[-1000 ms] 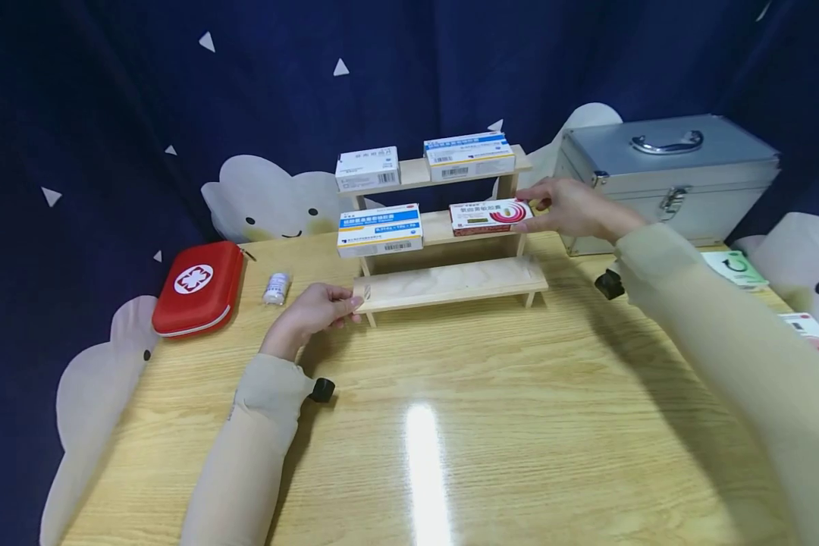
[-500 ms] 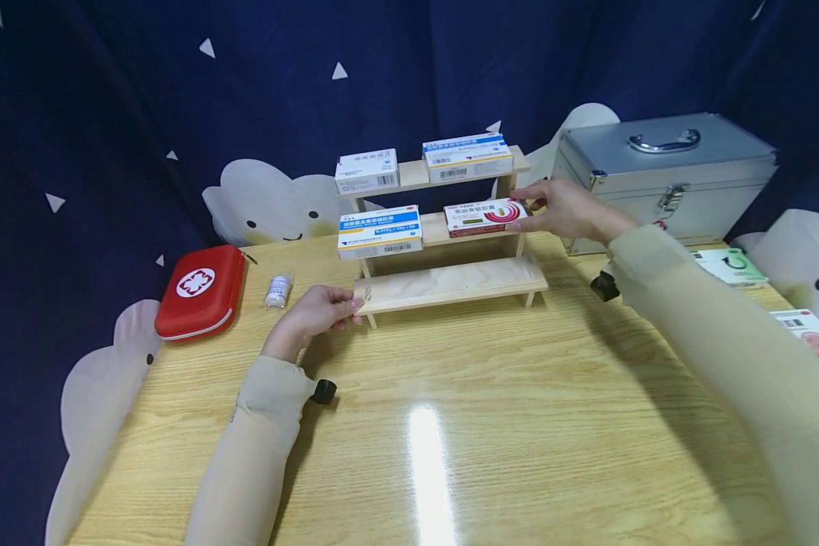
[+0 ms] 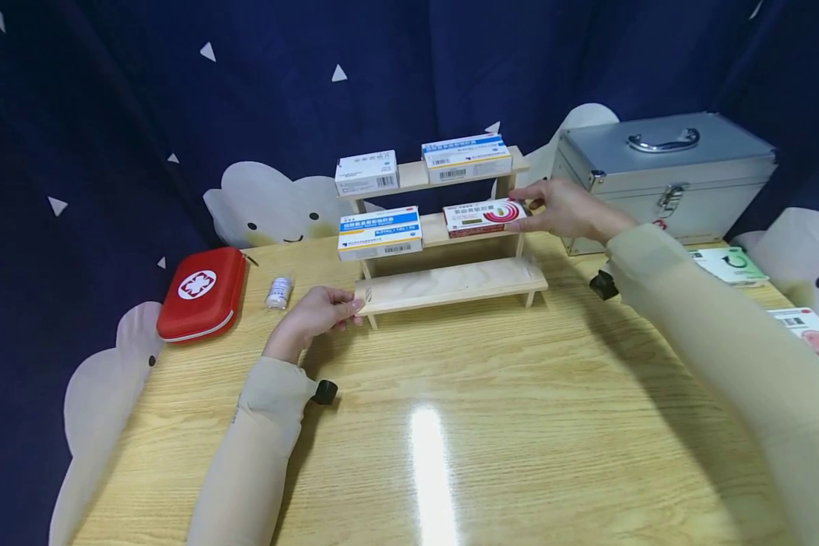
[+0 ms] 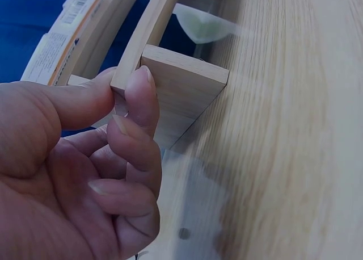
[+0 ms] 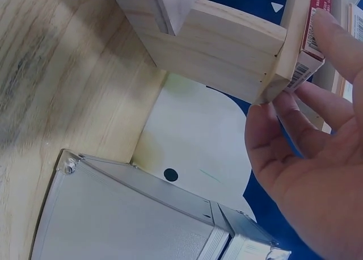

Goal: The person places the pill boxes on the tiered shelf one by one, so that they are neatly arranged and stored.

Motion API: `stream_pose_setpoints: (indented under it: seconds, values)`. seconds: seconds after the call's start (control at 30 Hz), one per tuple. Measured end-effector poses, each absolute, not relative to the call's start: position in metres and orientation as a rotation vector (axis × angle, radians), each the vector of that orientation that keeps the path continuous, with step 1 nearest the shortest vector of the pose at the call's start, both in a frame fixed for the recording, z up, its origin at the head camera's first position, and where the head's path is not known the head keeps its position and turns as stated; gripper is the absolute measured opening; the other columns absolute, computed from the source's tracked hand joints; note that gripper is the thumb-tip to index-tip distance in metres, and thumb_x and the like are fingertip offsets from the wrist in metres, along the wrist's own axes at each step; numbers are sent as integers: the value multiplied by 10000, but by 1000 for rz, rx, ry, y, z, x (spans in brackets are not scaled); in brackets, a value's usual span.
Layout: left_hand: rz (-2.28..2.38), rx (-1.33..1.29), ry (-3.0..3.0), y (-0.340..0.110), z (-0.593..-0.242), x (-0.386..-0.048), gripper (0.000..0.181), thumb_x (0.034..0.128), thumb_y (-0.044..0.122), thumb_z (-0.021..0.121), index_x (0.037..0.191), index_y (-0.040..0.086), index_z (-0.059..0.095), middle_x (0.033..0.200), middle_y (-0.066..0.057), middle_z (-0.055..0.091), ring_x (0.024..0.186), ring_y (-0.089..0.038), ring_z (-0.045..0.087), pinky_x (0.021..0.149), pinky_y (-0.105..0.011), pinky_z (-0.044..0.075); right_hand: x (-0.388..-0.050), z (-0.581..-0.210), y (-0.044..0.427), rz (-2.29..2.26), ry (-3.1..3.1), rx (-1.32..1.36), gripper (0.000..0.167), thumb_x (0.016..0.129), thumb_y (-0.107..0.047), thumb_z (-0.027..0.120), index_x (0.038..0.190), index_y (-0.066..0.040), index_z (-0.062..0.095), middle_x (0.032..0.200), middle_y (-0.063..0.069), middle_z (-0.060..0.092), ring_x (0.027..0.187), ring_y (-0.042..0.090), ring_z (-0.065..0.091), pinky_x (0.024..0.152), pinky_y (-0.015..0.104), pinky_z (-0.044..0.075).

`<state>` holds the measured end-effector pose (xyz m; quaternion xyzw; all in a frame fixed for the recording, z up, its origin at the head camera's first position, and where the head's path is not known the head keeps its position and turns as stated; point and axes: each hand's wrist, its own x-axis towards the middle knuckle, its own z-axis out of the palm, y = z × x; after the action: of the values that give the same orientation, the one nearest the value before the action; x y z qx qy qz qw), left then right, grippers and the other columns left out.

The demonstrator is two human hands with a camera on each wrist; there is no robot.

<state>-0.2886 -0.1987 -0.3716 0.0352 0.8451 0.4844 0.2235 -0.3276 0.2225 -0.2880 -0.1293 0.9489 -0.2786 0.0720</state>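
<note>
A three-tier wooden rack (image 3: 450, 285) stands on the table. My left hand (image 3: 317, 312) pinches the left end of its lowest shelf between thumb and forefinger, as the left wrist view shows closely. On the right part of the middle shelf lies a red and white medicine box (image 3: 481, 218). My right hand (image 3: 565, 210) holds that box by its right end, thumb at the front and fingers behind. A blue and white medicine box (image 3: 380, 233) sits at the left of the same shelf. The top shelf bears a white box (image 3: 366, 173) and another blue and white box (image 3: 467, 158).
Right of the rack stands a silver metal case (image 3: 665, 178). A green and white box (image 3: 730, 265) and a white and red box (image 3: 811, 332) lie at the far right. To the left are a red first-aid pouch (image 3: 201, 296) and a small white wrapped roll (image 3: 279, 292).
The red and white box has shifted slightly left along the middle shelf with my right hand on it. My left hand keeps its hold on the rack.
</note>
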Motion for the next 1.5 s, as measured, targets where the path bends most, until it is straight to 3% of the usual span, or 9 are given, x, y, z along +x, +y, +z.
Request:
stream_pose_setpoints:
  seconds: [0.2,0.53,0.8,1.0,1.27,1.5]
  values:
    - [1354,110,2303,-191,-375,-287,276,1022,227,579,1136,-15,648,875,-77,722,723,-152,517,696,-291,440,-323,-290,230,-802,2860,-372,802,873,-476,742,1493,-74,429,1417,271,480,1287,404,440,1033,559,350]
    - [1350,129,2289,-183,-381,-285,281,1015,246,592,1136,-2,649,912,-109,725,722,-168,518,663,-295,402,-314,-288,238,-742,2845,-363,821,879,-450,745,1511,-63,391,1430,264,466,1278,399,449,1022,555,371]
    - [1333,135,2309,-188,-378,-283,320,1028,237,569,1215,-18,619,908,-84,725,725,-166,513,657,-294,396,-294,-250,251,-641,2865,-409,774,912,-425,711,1512,-59,387,1489,216,430,1309,394,433,1032,554,366]
    - [1311,122,2320,-196,-373,-284,384,1026,258,572,1280,-31,579,974,-114,725,770,-178,526,691,-300,405,-265,-223,274,-472,2963,-499,726,946,-445,659,1500,-49,407,1456,234,463,1267,422,474,929,561,438]
    - [1283,121,2339,-199,-368,-285,365,1032,264,558,1258,-20,590,972,-113,719,777,-184,523,700,-304,399,-220,-212,320,-363,2979,-425,695,966,-409,646,1515,-70,387,1436,288,442,1054,378,633,865,568,484]
    - [1277,138,2341,-199,-368,-284,376,1035,264,551,1266,-31,575,946,-105,718,752,-165,514,692,-308,411,-190,-229,364,-212,3019,-290,708,955,-429,655,1484,-23,416,1439,325,410,941,337,643,761,513,514]
